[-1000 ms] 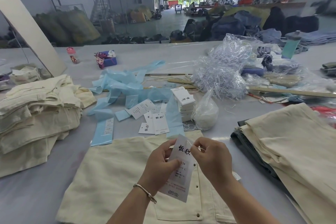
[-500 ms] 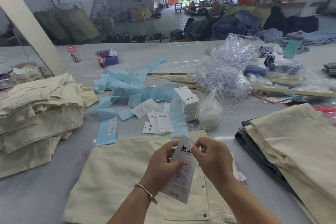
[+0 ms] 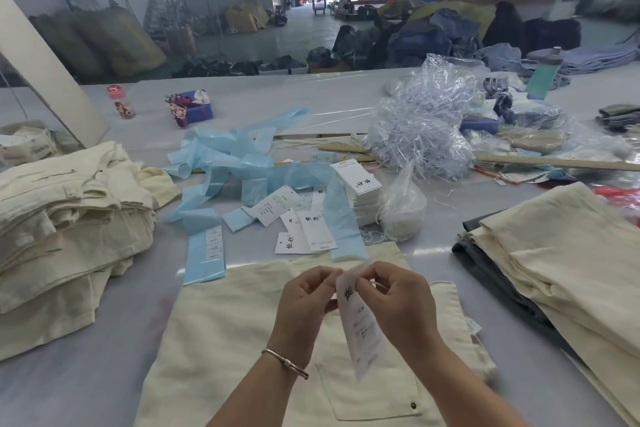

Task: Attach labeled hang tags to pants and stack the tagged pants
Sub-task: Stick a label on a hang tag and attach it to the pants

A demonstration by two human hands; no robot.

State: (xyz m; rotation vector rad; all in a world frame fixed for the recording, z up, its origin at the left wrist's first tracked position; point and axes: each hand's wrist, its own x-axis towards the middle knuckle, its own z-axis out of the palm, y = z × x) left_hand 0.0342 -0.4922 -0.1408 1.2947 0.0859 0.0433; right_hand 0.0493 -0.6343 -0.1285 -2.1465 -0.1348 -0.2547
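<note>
Hands pinching hang tag top edge, left hand and right hand fingertips closed, probably threading string; cream pants underneath.

A white hang tag with black writing is held up by its top edge, just above cream pants that are laid flat on the table. More cream pants are piled at the left and at the right. Loose tags are scattered behind.

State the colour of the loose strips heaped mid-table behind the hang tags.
Light blue strips, translucent; seen clearly in the head view, the only one.
</note>
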